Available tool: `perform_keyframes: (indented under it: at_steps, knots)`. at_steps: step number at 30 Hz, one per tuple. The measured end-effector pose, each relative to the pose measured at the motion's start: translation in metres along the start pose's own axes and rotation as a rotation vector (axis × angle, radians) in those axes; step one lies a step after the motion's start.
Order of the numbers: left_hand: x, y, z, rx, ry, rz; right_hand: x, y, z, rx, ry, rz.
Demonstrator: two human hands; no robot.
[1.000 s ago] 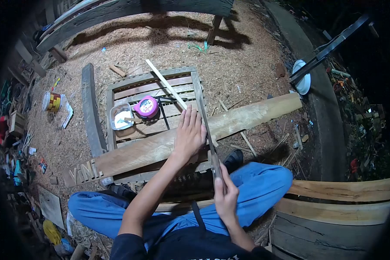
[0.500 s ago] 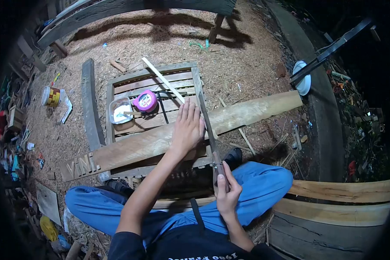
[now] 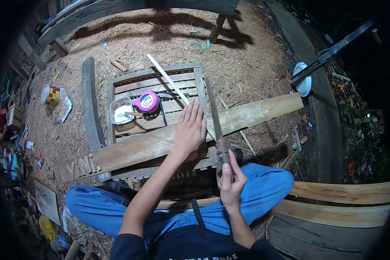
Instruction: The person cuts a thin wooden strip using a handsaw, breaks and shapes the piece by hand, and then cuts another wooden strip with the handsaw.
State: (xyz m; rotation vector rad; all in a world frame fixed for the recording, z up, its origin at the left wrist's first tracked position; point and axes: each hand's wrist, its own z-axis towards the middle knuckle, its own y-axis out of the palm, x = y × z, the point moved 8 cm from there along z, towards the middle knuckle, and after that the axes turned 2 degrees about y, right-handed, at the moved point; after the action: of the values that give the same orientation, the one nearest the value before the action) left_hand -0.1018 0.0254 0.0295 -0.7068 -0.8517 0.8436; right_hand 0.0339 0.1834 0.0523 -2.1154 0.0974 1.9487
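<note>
My left hand [image 3: 189, 130] presses down, fingers together and stretched out, over a thin pale wood strip [image 3: 167, 79] on the long plank [image 3: 255, 115]. My right hand [image 3: 232, 182] is wrapped round the handle of a saw [image 3: 214, 108], whose blade points away from me, just right of my left hand. Under the plank is a slatted wooden frame [image 3: 198, 78]. On its slats are a pink tape measure [image 3: 147, 102] and a clear tub [image 3: 122, 110] with white contents. Small wood pieces [image 3: 83, 166] form letter shapes at the plank's left end.
A weathered beam [image 3: 91, 104] lies left of the frame, beyond it a yellow-banded container [image 3: 52, 96]. A bench [image 3: 134, 9] stands at the far side. At right are a white dish [image 3: 303, 80] and a dark bar; boards [image 3: 342, 193] lie at lower right.
The saw and my right hand have shifted slightly right, and the blade's angle has changed. The thin strip's far end has moved a little. My left hand stays nearly in place.
</note>
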Motion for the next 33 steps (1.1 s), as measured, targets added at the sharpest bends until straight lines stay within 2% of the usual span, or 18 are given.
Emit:
perform_keyframes:
  at_steps: [3, 8, 13, 17, 23, 25, 29, 30, 31, 33]
  knots:
    - [0.000, 0.001, -0.001, -0.003, -0.012, 0.009, 0.010, 0.011, 0.005, -0.015, 0.062, 0.053]
    - [0.001, 0.002, -0.001, -0.014, -0.011, 0.026, 0.014, 0.021, 0.016, -0.035, 0.042, 0.062]
    - [0.000, 0.003, 0.000, -0.011, -0.028, 0.021, 0.011, 0.025, 0.020, -0.058, 0.023, -0.011]
    - [-0.001, 0.007, 0.000, -0.008, -0.038, 0.003, -0.003, 0.017, -0.011, -0.084, -0.041, -0.133]
    - [0.001, 0.005, -0.002, 0.021, -0.027, 0.012, 0.000, 0.020, 0.006, -0.061, 0.083, -0.043]
    - [0.002, 0.007, -0.002, 0.019, -0.026, -0.002, -0.008, 0.010, -0.015, -0.091, -0.065, -0.175]
    - [0.002, 0.005, -0.002, 0.020, -0.014, 0.002, -0.015, 0.016, 0.001, -0.078, -0.055, -0.076]
    - [0.001, 0.006, -0.003, 0.009, -0.008, 0.023, -0.005, 0.025, 0.014, -0.104, 0.046, -0.068]
    - [0.002, 0.006, -0.005, 0.007, -0.005, 0.026, -0.004, 0.024, 0.008, -0.103, 0.046, -0.063]
    - [0.001, 0.004, -0.002, 0.015, -0.014, -0.008, -0.018, 0.021, -0.008, -0.101, -0.105, -0.130]
